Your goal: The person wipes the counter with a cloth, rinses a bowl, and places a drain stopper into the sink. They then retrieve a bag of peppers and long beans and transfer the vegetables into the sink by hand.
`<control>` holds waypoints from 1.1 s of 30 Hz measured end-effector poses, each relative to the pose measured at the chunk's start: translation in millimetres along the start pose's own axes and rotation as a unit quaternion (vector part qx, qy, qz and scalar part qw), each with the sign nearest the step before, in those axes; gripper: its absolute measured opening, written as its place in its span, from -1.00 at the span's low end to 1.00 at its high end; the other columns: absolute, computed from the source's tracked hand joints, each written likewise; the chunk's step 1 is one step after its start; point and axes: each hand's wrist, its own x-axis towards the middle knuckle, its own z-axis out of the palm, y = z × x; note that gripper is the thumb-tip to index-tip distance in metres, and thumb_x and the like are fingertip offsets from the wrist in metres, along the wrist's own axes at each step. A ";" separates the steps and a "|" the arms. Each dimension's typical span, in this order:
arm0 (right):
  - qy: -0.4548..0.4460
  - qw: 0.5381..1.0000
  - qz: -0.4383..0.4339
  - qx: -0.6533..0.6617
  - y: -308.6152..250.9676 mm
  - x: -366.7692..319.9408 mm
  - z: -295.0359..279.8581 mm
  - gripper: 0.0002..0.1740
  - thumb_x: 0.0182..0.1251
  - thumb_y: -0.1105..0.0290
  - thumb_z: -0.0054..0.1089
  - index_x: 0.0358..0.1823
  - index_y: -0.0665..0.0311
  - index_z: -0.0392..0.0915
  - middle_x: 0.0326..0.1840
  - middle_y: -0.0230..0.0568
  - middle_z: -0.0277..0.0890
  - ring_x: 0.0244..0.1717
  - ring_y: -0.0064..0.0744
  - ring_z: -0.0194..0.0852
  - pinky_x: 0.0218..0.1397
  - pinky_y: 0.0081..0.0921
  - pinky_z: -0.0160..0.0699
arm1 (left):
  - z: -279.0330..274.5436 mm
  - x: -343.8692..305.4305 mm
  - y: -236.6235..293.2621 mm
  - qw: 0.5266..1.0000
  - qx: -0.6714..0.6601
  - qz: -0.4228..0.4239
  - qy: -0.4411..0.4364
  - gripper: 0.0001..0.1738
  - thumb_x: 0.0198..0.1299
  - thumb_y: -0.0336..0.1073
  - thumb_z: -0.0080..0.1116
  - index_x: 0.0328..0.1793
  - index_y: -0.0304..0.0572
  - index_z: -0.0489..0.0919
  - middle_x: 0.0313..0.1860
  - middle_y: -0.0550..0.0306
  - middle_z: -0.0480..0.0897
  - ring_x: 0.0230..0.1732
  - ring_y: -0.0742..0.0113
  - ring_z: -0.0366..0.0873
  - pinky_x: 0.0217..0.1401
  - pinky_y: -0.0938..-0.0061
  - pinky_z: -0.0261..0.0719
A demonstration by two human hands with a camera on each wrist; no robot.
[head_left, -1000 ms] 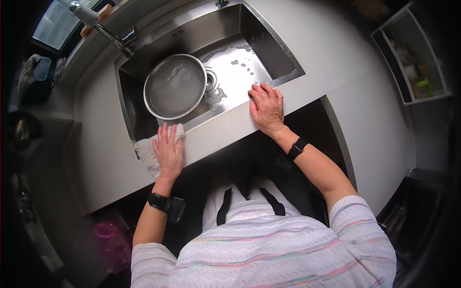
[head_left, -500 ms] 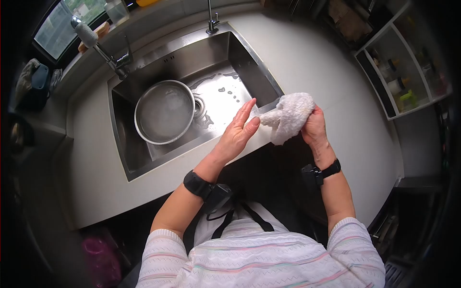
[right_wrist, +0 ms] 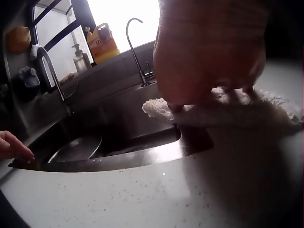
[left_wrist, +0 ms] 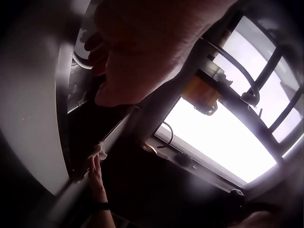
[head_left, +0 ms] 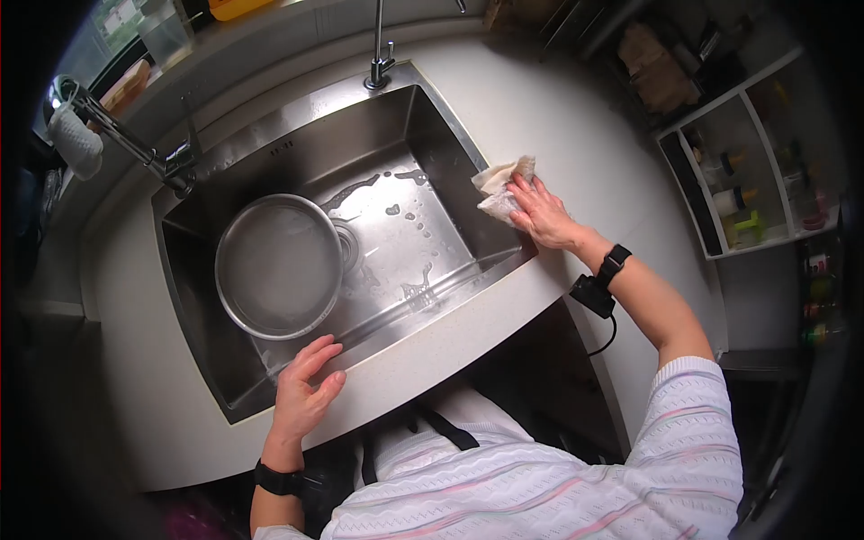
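At the right rim of the steel sink (head_left: 297,137), my right hand (head_left: 547,219) presses a white cloth (head_left: 500,183) with its fingers laid out straight. The cloth bunches beyond the fingertips and, in the right wrist view, spreads flat under the hand on the counter. My left hand (head_left: 304,389) holds nothing; its fingers, loosely bent, hover over the sink's front edge. Close to it inside the sink sits a round metal basin (head_left: 281,270) with cloudy liquid in it.
The main faucet (head_left: 126,135) with a cloth-wrapped spout rises at the back left. A thinner tap (head_left: 379,67) stands at the back. To the right, a white shelf unit (head_left: 756,148) holds several bottles. A yellow jug (right_wrist: 103,43) stands by the window.
Half a second ago the cloth was lifted in my right hand; now it lies against the sink's right edge. My left hand, first on the cloth, swung right, then back left.
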 end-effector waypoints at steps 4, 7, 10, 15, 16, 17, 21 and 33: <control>-0.003 0.999 -0.010 -0.035 4.3 107.5 -27.7 -0.35 0.34 0.07 -0.19 0.39 0.16 -0.02 0.51 -0.12 -0.28 0.48 0.13 -0.38 0.36 0.14 -0.11 | -3.9 23.4 12.9 0.998 0.003 -0.014 0.058 -0.60 0.00 -0.29 0.22 0.01 -0.24 0.56 0.11 -0.05 0.51 0.14 0.12 0.45 0.21 0.36 0.33; 0.069 0.998 -0.010 -0.003 18.8 165.1 -38.1 -0.44 0.33 0.09 -0.17 0.33 0.09 0.12 0.47 -0.22 -0.10 0.47 0.03 -0.28 0.35 0.15 -0.12 | -0.5 39.3 17.3 0.993 -0.018 -0.064 0.093 -0.61 0.00 -0.32 0.21 0.00 -0.27 0.56 0.09 -0.05 0.52 0.12 0.15 0.46 0.20 0.37 0.33; 0.141 0.990 0.010 -0.015 48.8 195.9 -54.2 -0.60 0.30 0.13 -0.12 0.14 0.00 0.34 0.31 -0.32 0.23 0.42 -0.08 -0.09 0.33 0.20 -0.14 | -3.2 49.3 24.2 0.990 0.005 -0.078 0.120 -0.62 0.01 -0.31 0.22 0.00 -0.27 0.57 0.09 -0.05 0.52 0.12 0.16 0.45 0.19 0.39 0.33; 0.134 0.962 0.228 -0.066 182.7 209.6 -76.0 -0.58 0.27 0.24 -0.19 0.03 0.34 0.44 0.05 0.09 0.45 0.17 0.06 0.29 0.26 -0.18 0.20 | -25.5 34.2 -2.0 0.964 -0.022 -0.156 0.215 -0.64 0.03 -0.32 0.21 -0.01 -0.25 0.57 0.03 0.04 0.54 0.02 0.30 0.47 0.04 0.50 0.37; 0.134 0.963 0.231 -0.046 180.7 220.0 -75.4 -0.58 0.30 0.26 -0.22 0.01 0.41 0.43 0.04 0.09 0.45 0.06 0.07 0.40 0.22 -0.19 0.25 | -28.5 30.3 -8.6 0.956 -0.042 -0.181 0.228 -0.65 0.04 -0.33 0.20 -0.02 -0.24 0.57 0.00 0.08 0.55 -0.05 0.36 0.47 -0.03 0.55 0.38; 0.169 0.941 0.293 -0.024 132.4 218.6 -84.0 -0.60 0.31 0.28 -0.22 0.02 0.41 0.41 0.07 0.08 0.43 0.15 0.06 0.32 0.20 -0.18 0.26 | -30.6 27.3 -12.8 0.951 -0.048 -0.183 0.245 -0.66 0.04 -0.37 0.19 -0.01 -0.22 0.58 -0.06 0.15 0.57 -0.16 0.46 0.43 -0.14 0.61 0.36; 0.267 0.960 -0.029 -0.078 59.3 271.2 -39.5 -0.67 0.26 0.33 -0.10 0.03 0.26 0.42 0.05 0.04 0.43 0.21 0.03 0.23 0.17 -0.20 0.28 | -32.7 24.9 -16.2 0.946 -0.045 -0.188 0.259 -0.67 0.02 -0.39 0.18 -0.02 -0.22 0.58 -0.09 0.18 0.57 -0.15 0.45 0.45 -0.15 0.63 0.37; 0.342 0.892 -0.109 0.274 -163.9 279.5 -23.8 -0.70 0.21 0.30 -0.01 -0.07 0.22 0.53 -0.35 0.08 0.55 -0.25 0.09 0.52 -0.14 -0.19 0.48 | -56.0 -19.4 -23.4 0.973 -0.063 -0.109 0.195 -0.67 0.06 -0.41 0.16 0.00 -0.28 0.56 -0.05 0.05 0.57 -0.11 0.37 0.51 -0.06 0.57 0.47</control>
